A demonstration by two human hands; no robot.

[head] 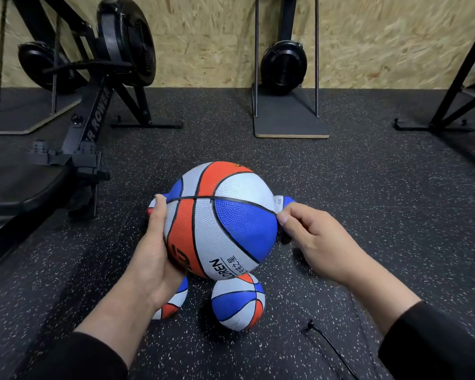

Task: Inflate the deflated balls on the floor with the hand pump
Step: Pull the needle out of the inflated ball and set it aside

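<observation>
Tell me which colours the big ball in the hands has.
Red-orange, blue and grey-white panels with black seams on the big ball, head view.

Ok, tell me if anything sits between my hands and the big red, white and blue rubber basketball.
Nothing visible does. The left hand already cups the big red, white and blue rubber basketball from its left side, and the right hand touches its right edge with curled fingers. What that hand pinches, if anything, cannot be told.

Open speckled rubber floor fills the right and centre of the frame. A rowing machine blocks the left side. Small balls crowd the lower centre; a black cable crosses lower right.
</observation>
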